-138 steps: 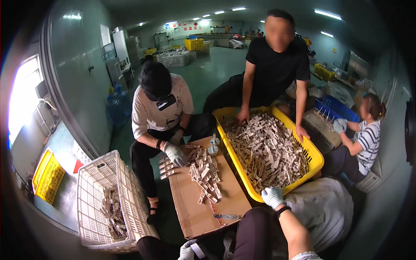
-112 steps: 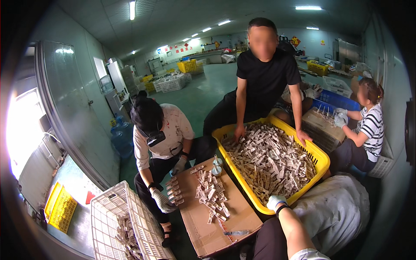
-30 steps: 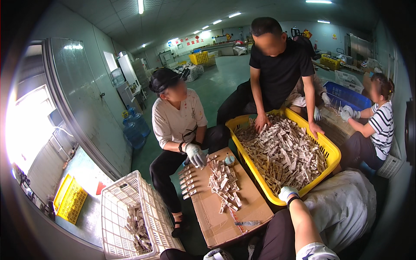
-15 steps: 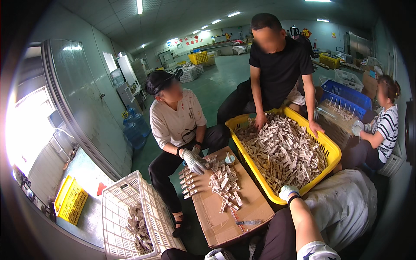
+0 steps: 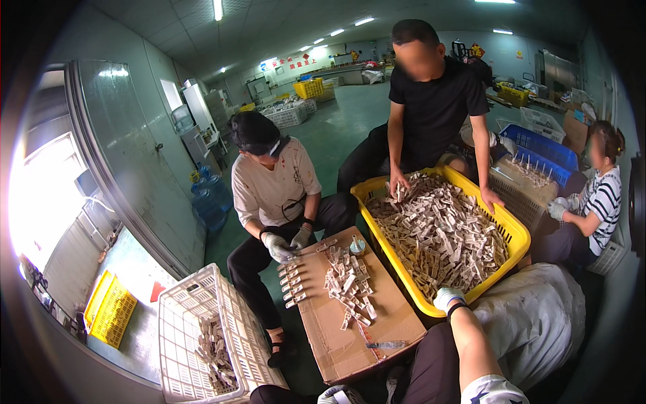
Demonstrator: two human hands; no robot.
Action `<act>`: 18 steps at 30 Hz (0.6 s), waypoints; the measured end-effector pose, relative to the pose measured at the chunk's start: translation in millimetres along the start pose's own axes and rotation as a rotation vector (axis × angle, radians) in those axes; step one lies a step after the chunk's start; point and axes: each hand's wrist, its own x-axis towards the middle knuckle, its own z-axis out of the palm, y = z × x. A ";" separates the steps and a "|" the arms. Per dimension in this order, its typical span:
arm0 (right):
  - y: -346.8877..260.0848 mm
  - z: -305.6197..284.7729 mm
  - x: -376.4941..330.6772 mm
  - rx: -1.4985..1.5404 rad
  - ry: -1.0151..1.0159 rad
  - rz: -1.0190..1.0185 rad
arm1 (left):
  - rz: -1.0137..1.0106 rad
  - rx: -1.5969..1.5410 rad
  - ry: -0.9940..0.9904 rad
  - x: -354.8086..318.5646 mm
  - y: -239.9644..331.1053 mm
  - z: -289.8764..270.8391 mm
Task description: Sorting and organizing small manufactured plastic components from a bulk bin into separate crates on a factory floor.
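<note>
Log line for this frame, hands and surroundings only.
right hand: gloved, on yellow crate rim | left hand: gloved, low, nothing visibly held | cardboard: small parts

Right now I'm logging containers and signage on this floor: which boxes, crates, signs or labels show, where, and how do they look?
Yellow crate: right of centre, rectangular, full of pale small parts; the right hand rests on its near rim.
Cardboard sheet: centre, flat, brown, parts piled on it.
White crate: lower left, lattice-walled.
Blue crate: right rear, rectangular.
Wall sign: far back, red characters on white.
</note>
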 end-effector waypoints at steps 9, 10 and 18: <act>-3.8 -4.7 -4.7 -0.017 -0.011 0.001 | 0.010 0.042 0.009 -5.5 7.9 4.8; -3.9 -6.3 -7.3 -0.024 -0.014 0.008 | 0.009 0.043 0.008 -5.5 7.8 4.7; 2.2 0.6 1.8 -0.015 -0.014 0.010 | 0.010 0.036 -0.009 -1.1 5.1 1.7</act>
